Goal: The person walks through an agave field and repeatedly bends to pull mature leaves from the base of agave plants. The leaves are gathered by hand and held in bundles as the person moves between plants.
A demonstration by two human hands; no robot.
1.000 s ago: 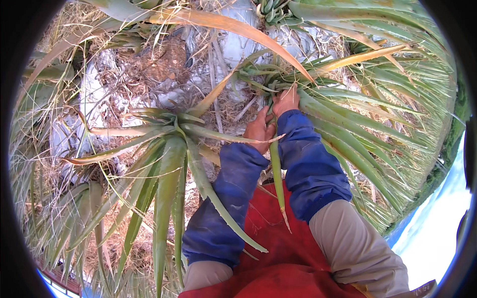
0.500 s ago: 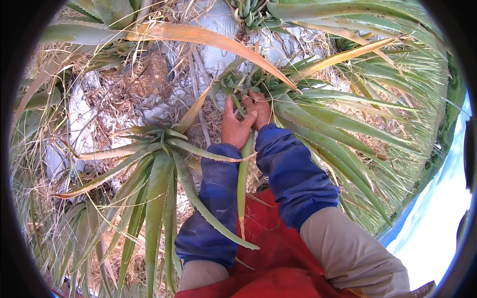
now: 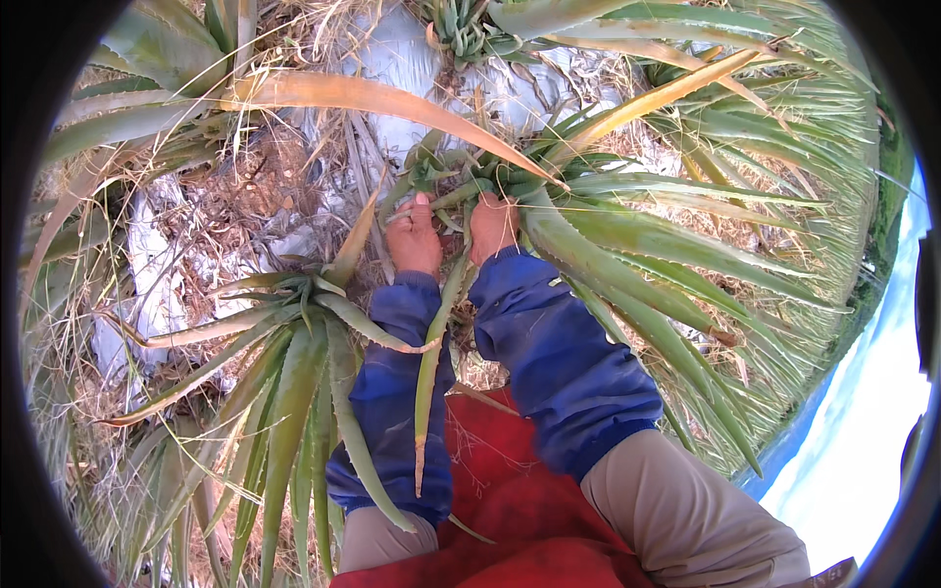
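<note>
Working close to the ground, the person has the left bare hand (image 3: pixel 413 236) and the right bare hand (image 3: pixel 493 225) at a small green spiny-leaved plant (image 3: pixel 426 174), which is just beside a large green aloe-like plant (image 3: pixel 588 250) with long toothed leaves. The left hand touches the small plant's low part; the right is next to it, nearer the large plant. About the grip I cannot tell: the fingers look bent in both hands, but leaves hide the tips. A long narrow green leaf with a dry tip (image 3: pixel 429 377) hangs down between the blue cloth sleeves (image 3: pixel 564 333). In my judgement, the step in hand is handling the small plant at its base, and the next move calls for careful fingers, because the leaf edges are toothed.
</note>
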